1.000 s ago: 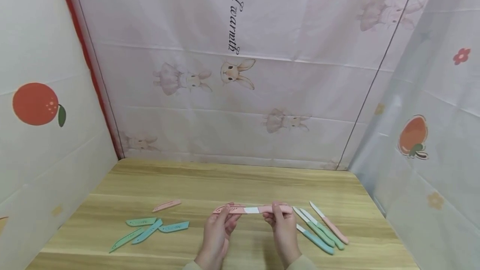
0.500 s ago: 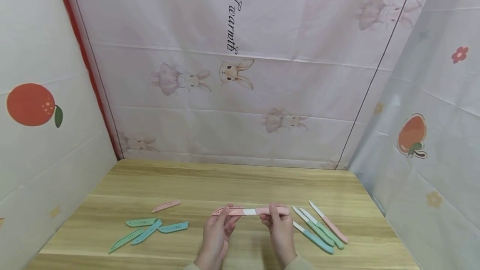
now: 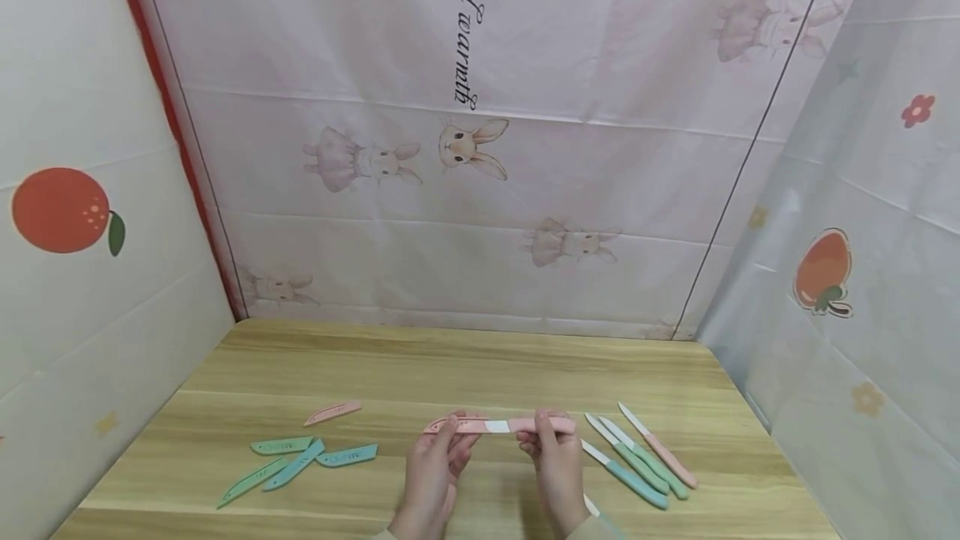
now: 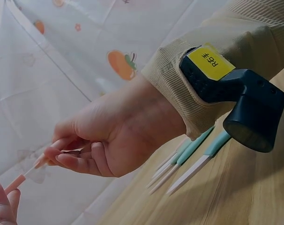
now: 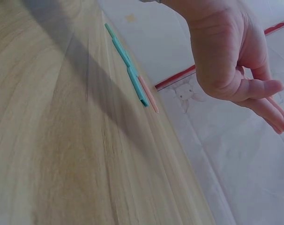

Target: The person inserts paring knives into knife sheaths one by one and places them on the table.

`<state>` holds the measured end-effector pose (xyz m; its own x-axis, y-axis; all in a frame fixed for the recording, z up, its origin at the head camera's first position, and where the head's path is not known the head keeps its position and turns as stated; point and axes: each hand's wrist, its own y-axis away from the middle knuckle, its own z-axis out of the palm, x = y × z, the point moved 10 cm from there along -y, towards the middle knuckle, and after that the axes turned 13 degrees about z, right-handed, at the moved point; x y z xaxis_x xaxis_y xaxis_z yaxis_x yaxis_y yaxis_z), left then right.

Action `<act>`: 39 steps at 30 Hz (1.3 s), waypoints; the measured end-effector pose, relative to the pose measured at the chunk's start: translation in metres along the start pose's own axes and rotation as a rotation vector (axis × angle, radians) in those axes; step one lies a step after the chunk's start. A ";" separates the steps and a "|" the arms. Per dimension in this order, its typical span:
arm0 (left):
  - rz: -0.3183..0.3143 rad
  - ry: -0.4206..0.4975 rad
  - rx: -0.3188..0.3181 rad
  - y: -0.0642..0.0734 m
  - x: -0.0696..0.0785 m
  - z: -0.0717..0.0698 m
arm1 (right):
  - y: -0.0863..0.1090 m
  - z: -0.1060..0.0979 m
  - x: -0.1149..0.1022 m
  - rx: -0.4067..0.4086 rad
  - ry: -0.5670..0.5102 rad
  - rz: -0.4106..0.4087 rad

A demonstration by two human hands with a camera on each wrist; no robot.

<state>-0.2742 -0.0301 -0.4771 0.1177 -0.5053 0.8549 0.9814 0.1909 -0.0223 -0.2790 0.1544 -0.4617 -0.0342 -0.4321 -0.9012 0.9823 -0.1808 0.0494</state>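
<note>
In the head view my left hand [image 3: 433, 465] pinches a pink blade sheath [image 3: 471, 425] between thumb and fingers. My right hand [image 3: 558, 469] grips the pink handle [image 3: 525, 425] of a small knife, thumb on top. The knife's white blade [image 3: 497, 426] lies partly inside the sheath, and a short stretch of it shows between the two. Both are held level above the table. The left wrist view shows the right hand [image 4: 118, 133] from the side, with the sheath [image 4: 14, 184] at the lower left. From the right wrist, the left hand [image 5: 233, 61] appears with its fingers on the sheath.
Left on the wooden table [image 3: 450, 365] lie several loose sheaths: one pink [image 3: 332, 413], others green [image 3: 281, 445] and blue [image 3: 348, 455]. Bare-bladed knives lie right, with pink [image 3: 672, 461], green [image 3: 641, 469] and blue [image 3: 637, 486] handles. Another blade [image 3: 591, 507] shows beside the right wrist.
My right hand has shifted slightly left with the knife, and less white blade shows outside the sheath. The left hand has barely moved. Another knife has come into sight beside the right wrist.
</note>
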 end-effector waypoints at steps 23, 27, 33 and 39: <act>0.001 0.033 -0.025 0.001 -0.004 0.001 | 0.002 0.003 0.006 -0.017 -0.011 0.018; 0.001 0.031 -0.029 0.001 -0.005 0.002 | 0.002 0.003 0.006 -0.017 -0.017 0.006; 0.006 0.012 -0.019 0.001 -0.005 0.001 | 0.002 0.004 0.004 -0.029 -0.045 -0.023; -0.003 0.030 -0.026 0.003 -0.006 0.002 | 0.001 0.004 0.006 -0.036 -0.028 -0.030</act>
<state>-0.2722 -0.0253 -0.4813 0.1193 -0.5311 0.8389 0.9853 0.1675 -0.0341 -0.2790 0.1479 -0.4651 -0.0684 -0.4520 -0.8894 0.9866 -0.1627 0.0069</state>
